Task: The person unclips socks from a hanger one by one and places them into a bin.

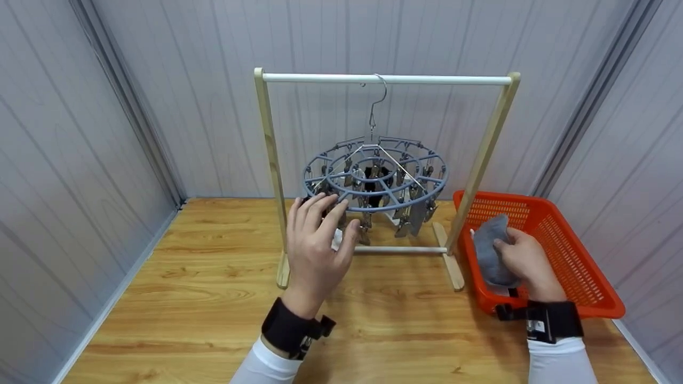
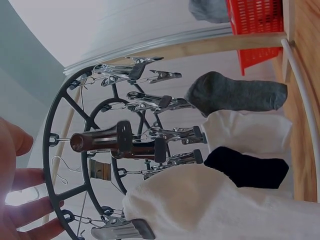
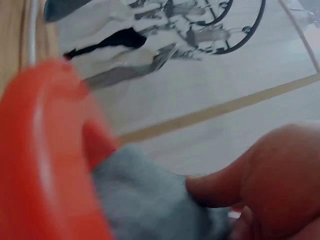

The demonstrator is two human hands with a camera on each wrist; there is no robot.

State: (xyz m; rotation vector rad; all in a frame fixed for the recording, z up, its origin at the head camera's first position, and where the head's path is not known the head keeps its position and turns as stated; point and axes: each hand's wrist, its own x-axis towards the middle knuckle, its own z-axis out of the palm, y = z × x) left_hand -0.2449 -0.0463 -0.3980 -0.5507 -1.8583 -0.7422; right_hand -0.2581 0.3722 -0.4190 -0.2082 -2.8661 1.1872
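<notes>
A round grey-blue clip hanger [image 1: 373,209] with metal clips hangs by its hook. My left hand [image 1: 317,248] is raised at its near left side, fingers extended and spread, fingertips right at the outer ring in the left wrist view. From the clips hang a grey sock [image 2: 237,95], a black sock [image 2: 247,167], a white sock [image 2: 250,132] and, closest to that camera, a larger white sock [image 2: 195,200]. Over the left side of the orange basket [image 1: 573,261], my right hand [image 1: 528,261] pinches another grey sock [image 1: 488,253] between thumb and fingers.
The hanger's hook [image 1: 379,98] sits on the white top bar [image 1: 443,80] of a rack with wooden posts [image 1: 485,152]. A low white crossbar [image 1: 400,249] joins its feet on the wooden table [image 1: 213,309]. Panel walls [image 1: 203,106] enclose the back and sides.
</notes>
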